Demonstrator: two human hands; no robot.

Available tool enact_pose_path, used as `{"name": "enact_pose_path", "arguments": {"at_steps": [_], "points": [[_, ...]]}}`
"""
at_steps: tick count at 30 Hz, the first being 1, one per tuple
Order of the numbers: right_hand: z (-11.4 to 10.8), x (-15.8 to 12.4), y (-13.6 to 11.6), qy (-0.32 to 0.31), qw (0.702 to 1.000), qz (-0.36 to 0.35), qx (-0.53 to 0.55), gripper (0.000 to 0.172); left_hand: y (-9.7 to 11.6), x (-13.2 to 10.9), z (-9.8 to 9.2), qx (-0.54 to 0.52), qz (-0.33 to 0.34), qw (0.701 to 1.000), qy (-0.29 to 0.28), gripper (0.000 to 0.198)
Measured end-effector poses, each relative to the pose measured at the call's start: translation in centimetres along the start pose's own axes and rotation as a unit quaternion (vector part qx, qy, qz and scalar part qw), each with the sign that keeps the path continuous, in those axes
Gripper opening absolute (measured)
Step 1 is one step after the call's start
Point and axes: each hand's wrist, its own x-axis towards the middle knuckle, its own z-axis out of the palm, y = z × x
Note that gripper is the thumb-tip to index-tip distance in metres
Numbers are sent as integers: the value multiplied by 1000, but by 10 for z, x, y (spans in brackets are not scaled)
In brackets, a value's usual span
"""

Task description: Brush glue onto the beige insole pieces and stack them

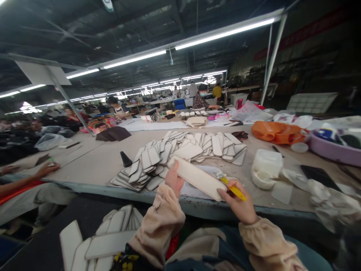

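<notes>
My left hand (173, 180) grips one end of a long off-white flat piece (197, 177), holding it up over the front edge of the workbench (93, 165). My right hand (239, 201) is closed round a yellow-handled brush (232, 189), whose white bristle tip rests against the far end of that piece. Just behind, a fanned row of several similar off-white pieces (180, 152) lies overlapped across the bench. More of these pieces (104, 241) are stacked low at my left, below the bench edge.
A white tub with a small bowl (265, 167) stands to the right of my hands, with crumpled cloth (332, 201) beyond. An orange bag (278, 132) and a purple basin (335, 150) sit at the back right. Another person's hand (46, 169) rests on the bench at left. Workers sit far behind.
</notes>
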Motion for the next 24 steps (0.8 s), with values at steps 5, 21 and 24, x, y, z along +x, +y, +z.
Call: {"name": "enact_pose_path", "arguments": {"at_steps": [5,21,24], "points": [[3,3,-4,21,999,-9,-37,35,-11,-10,-6,27,42,997,-63,16],[4,12,22,11,990,-40,-133,34,-66,6,-30,94,36,990,-97,35],[13,12,20,-28,989,-63,-132,28,-67,11,-38,125,22,987,-102,39]]}}
